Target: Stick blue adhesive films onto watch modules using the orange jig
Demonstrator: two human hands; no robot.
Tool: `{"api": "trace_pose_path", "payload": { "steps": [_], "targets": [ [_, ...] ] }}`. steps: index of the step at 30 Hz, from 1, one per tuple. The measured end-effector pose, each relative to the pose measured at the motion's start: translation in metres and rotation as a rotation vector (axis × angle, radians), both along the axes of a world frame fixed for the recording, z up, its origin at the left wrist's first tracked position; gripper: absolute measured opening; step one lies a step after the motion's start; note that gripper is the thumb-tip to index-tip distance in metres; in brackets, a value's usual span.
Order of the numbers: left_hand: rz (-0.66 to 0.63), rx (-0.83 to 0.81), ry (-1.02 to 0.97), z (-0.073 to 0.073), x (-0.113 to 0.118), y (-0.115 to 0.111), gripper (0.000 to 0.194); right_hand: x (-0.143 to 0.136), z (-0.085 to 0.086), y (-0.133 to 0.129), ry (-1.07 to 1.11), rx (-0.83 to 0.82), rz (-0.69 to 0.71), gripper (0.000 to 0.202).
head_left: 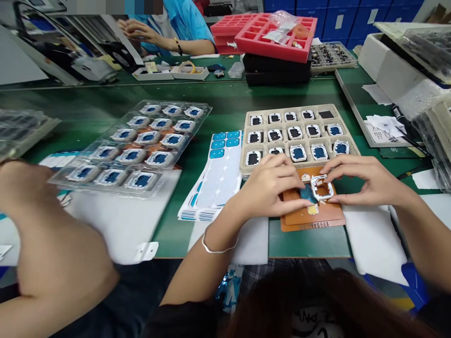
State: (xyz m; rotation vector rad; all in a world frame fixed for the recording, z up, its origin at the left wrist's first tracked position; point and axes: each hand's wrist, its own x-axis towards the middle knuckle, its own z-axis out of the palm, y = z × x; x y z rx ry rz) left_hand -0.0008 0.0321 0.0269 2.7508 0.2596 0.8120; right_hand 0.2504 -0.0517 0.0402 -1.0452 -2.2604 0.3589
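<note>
My right hand (366,180) pinches a white square watch-case frame (322,188) between thumb and fingers, tilted over an orange fixture plate (312,219). My left hand (276,185) is at the plate's left side, its thumb and fingers closed about a small blue piece (307,193); its fingertips are partly hidden. A small yellow patch (313,210) shows on the plate below. Just behind, a beige compartment tray (299,164) holds rows of similar white frames, some with black centres and some with blue.
Left of my hands lies a stack of white sheets (220,183) with blue stickers. Farther left is a clear plastic tray (155,184) of frames, beside another person's arm (59,249). Red trays (278,42) stand at the back; another person's hand (141,33) is across the bench.
</note>
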Motion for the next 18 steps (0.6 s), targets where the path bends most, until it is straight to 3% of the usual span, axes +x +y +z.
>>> {"api": "trace_pose_path", "payload": {
  "steps": [4, 18],
  "targets": [
    [0.122, 0.023, -0.022, 0.001, -0.002, 0.003, 0.047, -0.011, -0.003, -0.002, -0.011, 0.068, 0.004, 0.020],
    [0.139, 0.082, 0.010, -0.002, 0.000, -0.002, 0.054, -0.019, -0.013, -0.005, -0.055, 0.097, -0.066, 0.020]
  ]
}}
